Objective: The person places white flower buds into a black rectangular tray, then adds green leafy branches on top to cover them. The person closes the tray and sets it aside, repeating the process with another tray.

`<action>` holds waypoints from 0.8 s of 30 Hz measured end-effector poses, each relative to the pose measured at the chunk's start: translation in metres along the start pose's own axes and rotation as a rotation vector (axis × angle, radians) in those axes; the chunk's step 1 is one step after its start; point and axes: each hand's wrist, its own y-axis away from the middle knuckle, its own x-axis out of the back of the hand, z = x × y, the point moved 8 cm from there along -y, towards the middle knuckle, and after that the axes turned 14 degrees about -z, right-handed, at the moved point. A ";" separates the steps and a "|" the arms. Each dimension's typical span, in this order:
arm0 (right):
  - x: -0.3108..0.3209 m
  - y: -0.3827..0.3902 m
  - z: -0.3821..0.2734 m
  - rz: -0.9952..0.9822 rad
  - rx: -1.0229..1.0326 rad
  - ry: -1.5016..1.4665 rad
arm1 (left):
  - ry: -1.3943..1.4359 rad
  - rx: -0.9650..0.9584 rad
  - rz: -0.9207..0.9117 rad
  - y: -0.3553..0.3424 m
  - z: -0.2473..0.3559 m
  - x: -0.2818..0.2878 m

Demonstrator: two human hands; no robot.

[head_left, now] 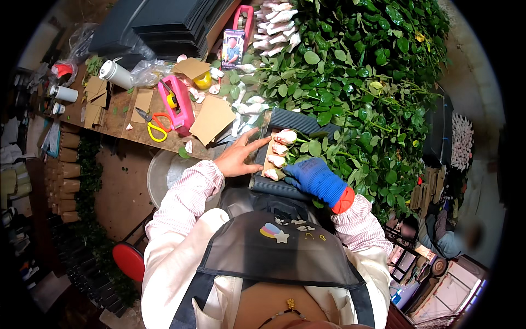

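Several pale pink roses (278, 148) lie in a row, heads to the left, on a piece of brown cardboard (268, 149) over dark corrugated sheet (285, 119). My bare left hand (236, 157) is open, its fingers spread and their tips at the cardboard's left edge beside the blooms. My right hand (313, 176), in a blue knitted glove with a red cuff, has its fingers closed at the nearest rose (273, 174), just below the head. The glove partly hides that rose's stem.
Leafy rose stems (361, 93) heap over the table's right side, with wrapped blooms (276, 27) at the back. To the left are a pink tape dispenser (178, 104), scissors (156, 125), cardboard pieces (212, 119), a phone (233, 49) and a white bottle (115, 74). Black sheets (175, 22) stack behind.
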 end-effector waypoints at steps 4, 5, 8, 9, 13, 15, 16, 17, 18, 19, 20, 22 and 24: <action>-0.002 -0.008 -0.005 -0.108 -0.060 0.048 | 0.085 0.028 -0.067 -0.004 -0.003 -0.006; -0.007 -0.015 -0.008 -0.131 -0.062 0.097 | 0.093 0.042 -0.089 -0.005 -0.003 -0.005; -0.014 -0.032 -0.024 -0.193 -0.098 0.237 | 0.159 0.052 -0.132 -0.010 -0.009 -0.007; -0.016 -0.037 -0.026 -0.246 -0.109 0.239 | 0.210 0.040 -0.130 -0.017 -0.012 -0.008; -0.015 -0.039 -0.019 -0.245 -0.041 0.202 | 0.111 0.021 -0.063 -0.022 0.008 -0.013; -0.004 -0.020 -0.010 -0.136 -0.009 0.099 | 0.115 0.040 -0.033 -0.021 0.000 -0.025; 0.007 -0.003 -0.007 -0.083 -0.022 0.017 | 0.146 0.060 -0.035 -0.018 0.005 -0.028; 0.017 0.008 -0.006 -0.030 -0.037 -0.064 | 0.178 0.079 -0.038 -0.017 0.006 -0.031; 0.028 0.014 -0.001 0.120 -0.126 -0.165 | 0.160 0.047 0.009 -0.016 0.007 -0.030; 0.025 0.011 0.000 0.109 -0.176 -0.148 | 0.211 0.027 -0.002 -0.017 0.005 -0.031; 0.019 0.006 0.003 0.098 -0.226 -0.132 | 0.226 0.029 -0.008 -0.018 0.004 -0.034; 0.005 -0.008 0.003 0.166 -0.270 -0.093 | 0.228 0.033 -0.024 -0.018 0.005 -0.035; 0.001 -0.007 0.003 0.216 -0.198 -0.073 | 0.221 0.042 -0.031 -0.018 0.005 -0.035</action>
